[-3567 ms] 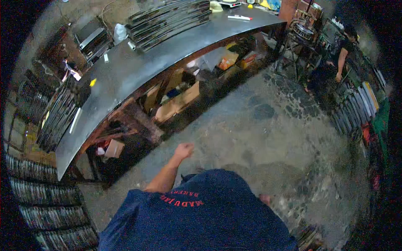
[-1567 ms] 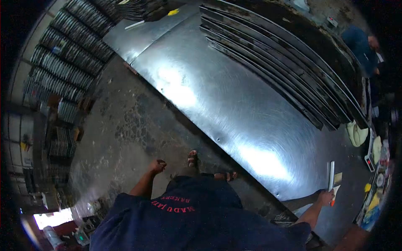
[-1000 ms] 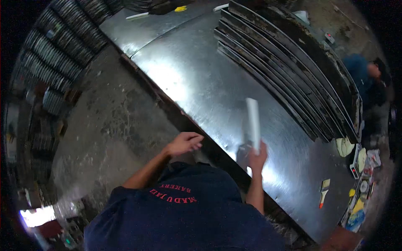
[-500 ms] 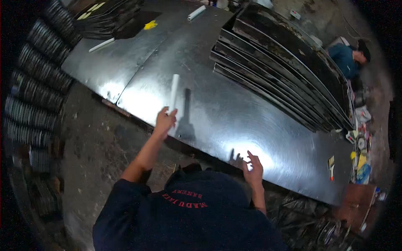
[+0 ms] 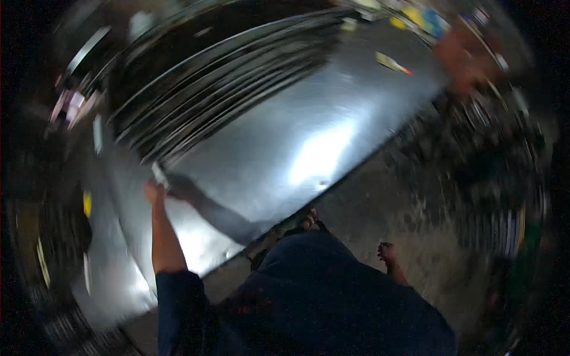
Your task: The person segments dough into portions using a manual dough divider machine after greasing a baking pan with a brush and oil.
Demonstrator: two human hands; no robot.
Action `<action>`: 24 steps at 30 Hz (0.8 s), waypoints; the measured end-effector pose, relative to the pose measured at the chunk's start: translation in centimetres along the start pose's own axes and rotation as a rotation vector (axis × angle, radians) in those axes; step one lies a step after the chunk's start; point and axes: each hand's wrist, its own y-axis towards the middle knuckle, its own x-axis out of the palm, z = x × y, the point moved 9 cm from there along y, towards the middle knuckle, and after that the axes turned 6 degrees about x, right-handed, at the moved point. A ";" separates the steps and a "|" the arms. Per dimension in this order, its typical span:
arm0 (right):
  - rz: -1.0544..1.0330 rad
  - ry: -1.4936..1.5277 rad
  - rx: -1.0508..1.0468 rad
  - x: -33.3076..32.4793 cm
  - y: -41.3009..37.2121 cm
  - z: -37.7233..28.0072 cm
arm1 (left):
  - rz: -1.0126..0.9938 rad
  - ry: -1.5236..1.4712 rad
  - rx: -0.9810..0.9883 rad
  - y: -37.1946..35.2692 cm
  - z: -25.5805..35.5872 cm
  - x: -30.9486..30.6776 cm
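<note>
My left hand is closed around a short white tube, whose end sticks out past the fingers. This hand is over the shiny metal table, close to the near-left corner of a stack of dark metal trays. My right hand hangs off the table above the floor. Its fingers look loosely curled and apart, with nothing visible in them, though motion blurs them.
A brush with an orange tip lies at the table's far right. Beyond it are a reddish-brown surface and assorted clutter. On the left are a white bar and a yellow piece. Dark stacked items line the lower left.
The view has swung strongly to the right. My left hand has carried the white tube toward the tray stack. My right hand has moved away from the table edge and down.
</note>
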 end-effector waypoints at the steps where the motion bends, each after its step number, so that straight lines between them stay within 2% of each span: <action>1: -0.004 0.091 0.132 0.7 1.6 7.0 | -0.136 0.046 -0.002 -0.4 4.0 -1.2; 2: 0.003 0.179 0.261 1.2 2.6 13.5 | -0.060 -0.037 -0.012 0.0 3.1 0.7; 3: -0.013 0.150 0.324 2.3 0.4 16.6 | -0.146 0.078 0.004 -0.2 4.2 1.4; 4: -0.038 0.085 0.351 3.0 -2.0 18.7 | -0.133 -0.028 -0.040 -1.0 5.9 0.4; 5: -0.067 0.044 0.367 4.0 -3.9 21.3 | -0.085 0.077 -0.049 -2.3 6.2 -0.4; 7: -0.122 0.002 0.372 6.5 -6.4 24.2 | -0.182 0.109 -0.186 -1.9 5.3 1.4; 9: -0.172 -0.039 0.332 9.0 -6.9 25.1 | 0.046 0.120 -0.289 -4.0 7.3 -0.9; 10: -0.197 -0.061 0.299 10.2 -6.5 25.0 | 0.050 0.113 -0.253 -4.6 9.9 -1.2; 12: -0.223 -0.126 0.187 12.2 -4.1 24.0 | 0.344 0.184 -0.223 -7.0 15.7 -3.9; 14: -0.205 -0.298 -0.097 13.2 0.4 21.1 | 0.244 -0.307 -0.094 -8.7 24.6 -2.4; 16: 0.015 -0.680 -0.630 13.3 5.1 16.4 | 0.134 -0.659 0.121 -11.3 36.5 -1.3; 18: -0.293 -0.755 -0.770 9.8 9.0 8.6 | 0.089 -0.875 0.378 -15.3 49.8 -1.9; 20: -0.307 -0.257 -0.192 3.9 15.8 5.5 | -0.066 -1.099 0.481 -18.5 60.6 -2.7; 22: 0.005 -0.369 -0.162 -3.1 19.4 0.1 | -0.250 -0.985 0.578 -21.1 68.3 -2.5; 24: -0.012 -0.244 -0.237 -8.4 22.3 -5.1 | -0.535 -0.814 0.676 -22.6 73.6 1.5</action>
